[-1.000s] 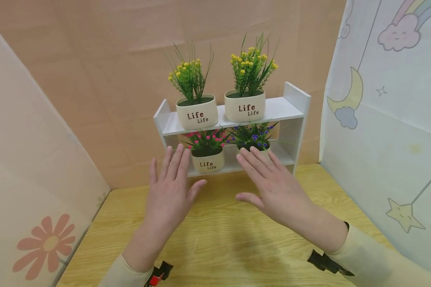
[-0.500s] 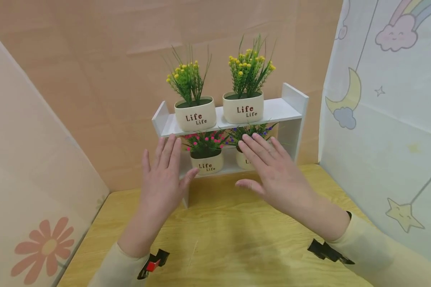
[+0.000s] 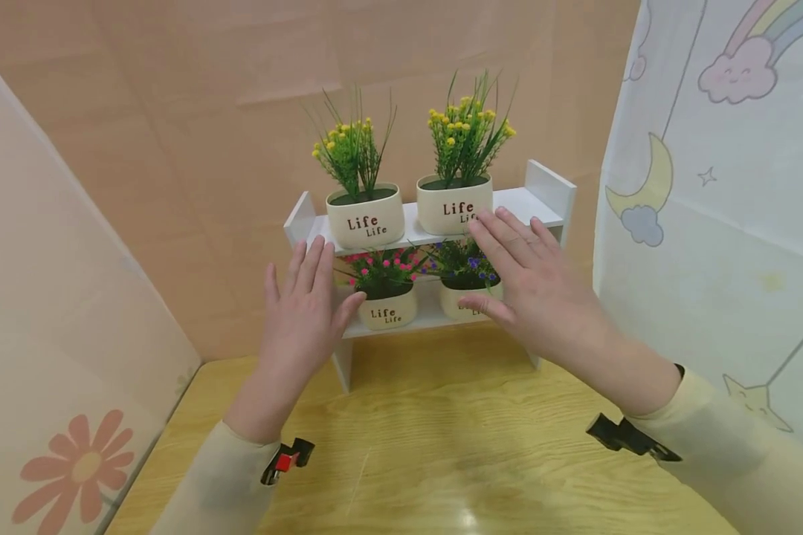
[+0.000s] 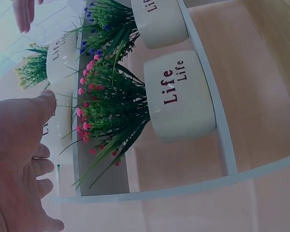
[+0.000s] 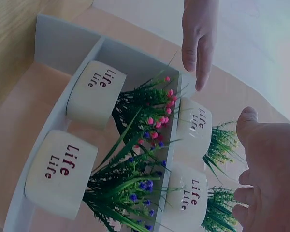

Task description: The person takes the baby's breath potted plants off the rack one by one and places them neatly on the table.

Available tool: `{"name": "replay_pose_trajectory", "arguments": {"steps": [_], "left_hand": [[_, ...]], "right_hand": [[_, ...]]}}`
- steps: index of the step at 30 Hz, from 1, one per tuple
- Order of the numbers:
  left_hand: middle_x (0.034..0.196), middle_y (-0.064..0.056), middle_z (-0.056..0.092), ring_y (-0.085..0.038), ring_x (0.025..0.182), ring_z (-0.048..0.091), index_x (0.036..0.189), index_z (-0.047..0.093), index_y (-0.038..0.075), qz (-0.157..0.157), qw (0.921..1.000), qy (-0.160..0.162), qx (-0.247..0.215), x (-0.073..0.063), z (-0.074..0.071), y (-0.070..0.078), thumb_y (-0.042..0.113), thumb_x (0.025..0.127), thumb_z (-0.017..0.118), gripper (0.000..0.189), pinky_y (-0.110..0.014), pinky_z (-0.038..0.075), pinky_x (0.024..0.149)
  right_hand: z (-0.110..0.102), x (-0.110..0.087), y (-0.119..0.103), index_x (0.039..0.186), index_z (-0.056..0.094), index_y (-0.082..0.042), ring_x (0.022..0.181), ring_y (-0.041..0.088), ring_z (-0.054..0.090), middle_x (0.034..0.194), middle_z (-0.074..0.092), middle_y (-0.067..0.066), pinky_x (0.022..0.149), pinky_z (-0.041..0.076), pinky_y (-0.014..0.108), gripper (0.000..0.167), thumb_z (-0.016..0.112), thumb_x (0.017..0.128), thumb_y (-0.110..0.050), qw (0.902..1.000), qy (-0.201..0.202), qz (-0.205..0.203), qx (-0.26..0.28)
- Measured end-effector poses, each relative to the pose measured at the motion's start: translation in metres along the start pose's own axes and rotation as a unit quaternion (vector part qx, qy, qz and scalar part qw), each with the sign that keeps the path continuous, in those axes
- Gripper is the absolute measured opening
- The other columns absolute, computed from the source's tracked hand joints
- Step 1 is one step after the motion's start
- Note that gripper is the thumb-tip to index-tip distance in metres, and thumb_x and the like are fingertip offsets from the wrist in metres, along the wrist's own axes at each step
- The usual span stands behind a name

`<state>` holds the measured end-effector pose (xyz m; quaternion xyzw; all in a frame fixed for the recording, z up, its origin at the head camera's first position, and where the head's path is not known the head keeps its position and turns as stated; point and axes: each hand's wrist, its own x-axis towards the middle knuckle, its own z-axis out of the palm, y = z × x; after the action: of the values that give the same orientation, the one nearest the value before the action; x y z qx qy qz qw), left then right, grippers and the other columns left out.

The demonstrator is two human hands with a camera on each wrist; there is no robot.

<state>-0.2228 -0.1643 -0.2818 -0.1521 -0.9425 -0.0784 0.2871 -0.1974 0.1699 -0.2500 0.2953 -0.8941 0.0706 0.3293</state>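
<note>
Both hands are free of any hold: the left hand (image 3: 301, 327) has its fingers extended near the left end of the white two-tier shelf (image 3: 522, 199), and the right hand (image 3: 542, 290) spreads its fingers in front of the shelf's right side, overlapping two pots in the head view.

All four cream "Life" pots stand upright on the shelf. The upper tier carries the left yellow-flowered pot (image 3: 366, 219) and the right yellow-flowered pot (image 3: 451, 200); the lower carries the pink-flowered pot (image 3: 388, 308) and, to its right, the blue-flowered pot (image 3: 465, 282). With two pots per tier, the arrangement looks complete; whether any adjustment remains cannot be told.
</note>
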Motion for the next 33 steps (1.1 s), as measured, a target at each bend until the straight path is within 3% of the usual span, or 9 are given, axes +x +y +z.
{"name": "replay_pose_trajectory", "arguments": {"steps": [4,7,15,23,33], "left_hand": [[0.182,-0.014,0.021,-0.033,0.17,0.01,0.176,0.022,0.007,-0.001,1.0,-0.001,-0.001,0.005,0.002,-0.002,0.06,0.111,0.056,0.091,-0.071,0.001,0.132],[0.182,-0.014,0.021,-0.034,0.17,0.011,0.176,0.022,0.007,-0.003,1.0,-0.005,0.002,0.009,0.003,-0.002,0.062,0.111,0.055,0.091,-0.071,0.001,0.132],[0.181,-0.016,0.023,-0.034,0.17,0.011,0.175,0.024,0.005,-0.012,0.9997,-0.019,0.001,0.016,0.009,-0.005,0.06,0.111,0.056,0.09,-0.07,-0.001,0.132],[0.18,-0.018,0.026,-0.035,0.169,0.012,0.174,0.025,0.003,-0.013,0.9997,-0.02,-0.002,0.017,0.017,-0.011,0.06,0.111,0.057,0.091,-0.069,0.0,0.133],[0.177,-0.019,0.031,-0.037,0.168,0.015,0.172,0.029,0.004,-0.01,0.9999,-0.013,-0.004,0.021,0.021,-0.013,0.059,0.11,0.06,0.089,-0.069,0.005,0.133]], "right_hand": [[-0.005,0.004,0.007,0.172,0.033,-0.002,0.165,0.038,0.026,0.177,0.033,0.019,0.135,0.015,0.061,0.096,0.077,0.102,-0.05,0.9999,-0.001,0.016,0.007],[-0.007,0.006,0.013,0.172,0.033,-0.002,0.165,0.038,0.026,0.178,0.032,0.018,0.135,0.014,0.06,0.096,0.083,0.1,-0.043,0.9994,0.0,0.032,0.015],[-0.012,0.013,0.029,0.174,0.028,-0.005,0.167,0.036,0.022,0.179,0.029,0.016,0.136,0.011,0.058,0.093,0.076,0.105,-0.045,0.9955,-0.019,0.079,0.048],[-0.012,0.023,0.042,0.177,0.023,-0.012,0.166,0.042,0.02,0.182,0.023,0.013,0.129,0.025,0.069,0.09,0.069,0.109,-0.049,0.9871,-0.036,0.128,0.089],[-0.009,0.039,0.057,0.178,0.016,-0.015,0.166,0.046,0.016,0.182,0.015,0.02,0.128,0.02,0.075,0.09,0.062,0.111,-0.054,0.972,-0.053,0.165,0.158]]}}
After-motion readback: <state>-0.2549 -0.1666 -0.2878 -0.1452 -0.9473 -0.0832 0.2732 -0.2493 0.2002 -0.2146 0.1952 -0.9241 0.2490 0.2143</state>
